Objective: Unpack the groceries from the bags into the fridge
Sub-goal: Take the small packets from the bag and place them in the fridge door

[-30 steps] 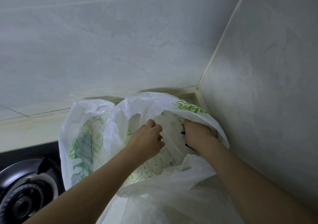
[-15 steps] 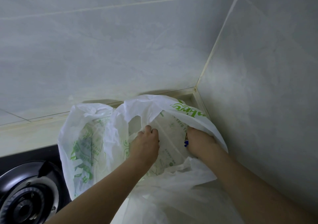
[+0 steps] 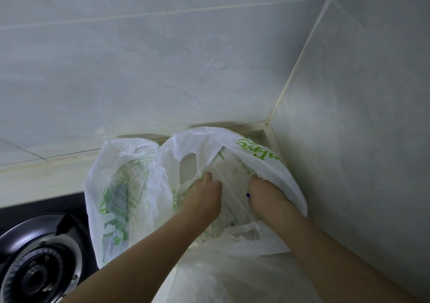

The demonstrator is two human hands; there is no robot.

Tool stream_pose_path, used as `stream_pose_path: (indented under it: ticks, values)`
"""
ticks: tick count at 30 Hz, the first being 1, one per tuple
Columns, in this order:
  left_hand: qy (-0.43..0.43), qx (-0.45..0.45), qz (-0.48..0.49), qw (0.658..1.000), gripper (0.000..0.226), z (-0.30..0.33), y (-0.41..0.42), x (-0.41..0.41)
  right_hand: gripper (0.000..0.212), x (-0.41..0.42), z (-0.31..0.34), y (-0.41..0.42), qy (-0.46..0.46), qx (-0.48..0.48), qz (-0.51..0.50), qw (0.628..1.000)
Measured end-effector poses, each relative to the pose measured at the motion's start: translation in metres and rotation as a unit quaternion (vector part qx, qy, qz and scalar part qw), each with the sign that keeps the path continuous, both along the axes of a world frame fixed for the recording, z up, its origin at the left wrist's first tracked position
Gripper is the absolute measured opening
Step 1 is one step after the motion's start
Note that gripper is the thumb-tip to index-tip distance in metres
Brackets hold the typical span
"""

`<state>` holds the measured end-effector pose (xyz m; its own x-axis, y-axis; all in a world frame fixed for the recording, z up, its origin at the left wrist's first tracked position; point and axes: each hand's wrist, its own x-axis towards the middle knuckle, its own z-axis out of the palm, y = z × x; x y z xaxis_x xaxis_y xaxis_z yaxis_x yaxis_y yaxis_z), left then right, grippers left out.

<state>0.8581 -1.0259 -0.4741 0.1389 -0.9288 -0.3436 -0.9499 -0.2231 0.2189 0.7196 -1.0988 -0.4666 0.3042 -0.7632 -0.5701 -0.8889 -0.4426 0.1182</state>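
Site: kitchen corner, two grey tiled walls (image 3: 162,69) meeting at a grout line upper R.
Desk: pale counter strip (image 3: 35,177) runs along the wall foot; carries the bags.
Bag A: white plastic bag w/ green print (image 3: 232,144), standing in the corner, mouth open toward camera. Both hands are inside the mouth. Far rim arches over them; a cut-out handle hole shows just above the L hand.
Bag B: second white bag w/ green print (image 3: 116,198), touching bag A's L side, upright, top crumpled. No hand on it.
Bag C: more white plastic (image 3: 244,267), slack and crumpled at the near edge, below the forearms. Cannot tell if separate bag or part of A.
L hand: left hand (image 3: 202,198) inside bag A, back of hand up, fingers (image 3: 208,177) curled down and clenched on a fold of the inner plastic.
R hand: right hand (image 3: 265,195) inside bag A at its R side, partly under the overhanging rim. Fingers curled, tips hidden by plastic. Gripping something there, item not identifiable.
Blue item: small blue spot (image 3: 248,195) just beside R hand's thumb side; too small to ID.
Groceries: none plainly visible; contents hidden inside bags.
Hob: black gas burner (image 3: 39,267) lower L, just beside bag B.
Fridge: not in view.
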Motion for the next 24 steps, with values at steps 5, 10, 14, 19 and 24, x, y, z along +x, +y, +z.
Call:
stream_pose_path:
  ticks: [5, 10, 14, 19, 24]
  values:
    - [0.039, -0.002, 0.032, 0.999, 0.005, 0.031, -0.003, 0.007, 0.022, 0.001, 0.03, 0.009, -0.089, -0.019, -0.012, 0.996]
    - [0.089, -0.06, 0.077, 0.991, 0.008, 0.072, 0.01, 0.015, 0.01, 0.008, 0.066, 0.027, -0.135, -0.02, -0.021, 0.99]
    - [0.114, -0.133, 0.113, 0.978, 0.027, 0.112, 0.036, 0.027, 0.013, 0.01, 0.103, 0.047, -0.198, -0.035, -0.044, 0.979]
    - [0.125, -0.214, 0.191, 0.95, 0.035, 0.152, 0.084, 0.048, 0.022, 0.017, 0.141, 0.081, -0.28, -0.062, -0.03, 0.958]
    - [0.109, -0.259, 0.23, 0.932, 0.033, 0.181, 0.14, 0.062, 0.027, 0.038, 0.171, 0.124, -0.334, -0.067, -0.012, 0.94]
